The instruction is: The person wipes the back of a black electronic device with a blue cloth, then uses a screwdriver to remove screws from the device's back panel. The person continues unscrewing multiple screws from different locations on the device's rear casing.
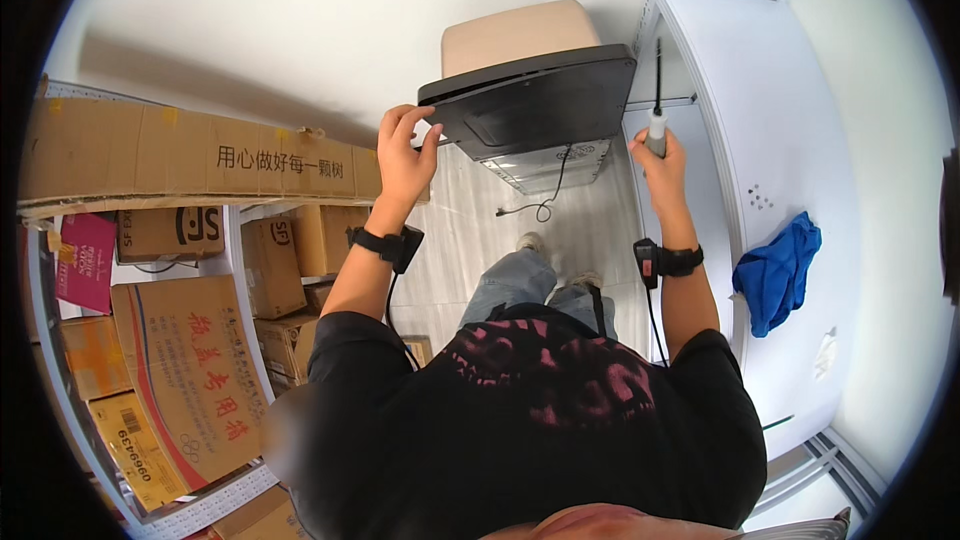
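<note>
Shelf rack: filled with cartons on the left, a long carton across its top; it hems in the left arm's side.
Bench: white, along the right; it bounds the space on that side.
Appliance: on the floor at the far middle, beige at the back, probably set between rack and bench so both hands can reach it.
Black panel: on the appliance's near side, a narrow gap along its upper edge.
Blue cloth: crumpled on the bench, out of the hands' way.
Left hand: fingers half curled at the panel's left edge, perhaps steadying it; whether they pinch it cannot be told.
Right hand: fingers closed around the screwdriver, its shaft pointing far, seemingly to stay clear of the panel.
Power cord: loose on the floor before the person's feet, a possible snag.
Small dark bits: grouped on the bench, perhaps screws gathered there against loss.
</note>
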`<state>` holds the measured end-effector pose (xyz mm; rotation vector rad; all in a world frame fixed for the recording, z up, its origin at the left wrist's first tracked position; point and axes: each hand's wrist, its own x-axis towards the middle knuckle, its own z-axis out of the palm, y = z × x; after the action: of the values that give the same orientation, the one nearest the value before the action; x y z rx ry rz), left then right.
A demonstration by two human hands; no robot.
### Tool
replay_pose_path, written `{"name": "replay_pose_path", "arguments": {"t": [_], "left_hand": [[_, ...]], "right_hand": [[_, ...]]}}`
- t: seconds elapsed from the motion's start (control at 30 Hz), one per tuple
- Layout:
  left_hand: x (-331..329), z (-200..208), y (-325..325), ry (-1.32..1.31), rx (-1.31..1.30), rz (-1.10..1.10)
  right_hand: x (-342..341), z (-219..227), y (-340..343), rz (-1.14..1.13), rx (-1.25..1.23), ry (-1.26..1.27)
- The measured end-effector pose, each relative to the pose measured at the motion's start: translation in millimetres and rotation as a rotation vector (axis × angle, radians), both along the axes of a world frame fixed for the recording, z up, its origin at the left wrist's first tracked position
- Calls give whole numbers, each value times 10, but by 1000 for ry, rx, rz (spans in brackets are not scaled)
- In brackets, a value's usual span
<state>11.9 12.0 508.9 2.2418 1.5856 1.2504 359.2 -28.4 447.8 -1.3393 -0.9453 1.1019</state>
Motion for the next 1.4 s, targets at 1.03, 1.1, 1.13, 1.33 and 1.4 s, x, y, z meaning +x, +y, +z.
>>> {"name": "replay_pose_path", "arguments": {"t": [1.03,1.1,1.13,1.33,1.4], "left_hand": [[-493,-333,392,-165,-239,-410],[-480,-332,403,-163,-215,-427],[-474,-328,390,-164,-194,-437],[-486,-320,394,-178,-221,-475],[-489,-330,397,-186,-223,-487]], "right_hand": [[-266,485,821,-95,505,-1133],[-231,518,808,-42,503,-1135],[-233,523,788,-10,499,-1131],[-312,468,769,7,553,-1152],[-228,393,773,-91,485,-1149]]}}
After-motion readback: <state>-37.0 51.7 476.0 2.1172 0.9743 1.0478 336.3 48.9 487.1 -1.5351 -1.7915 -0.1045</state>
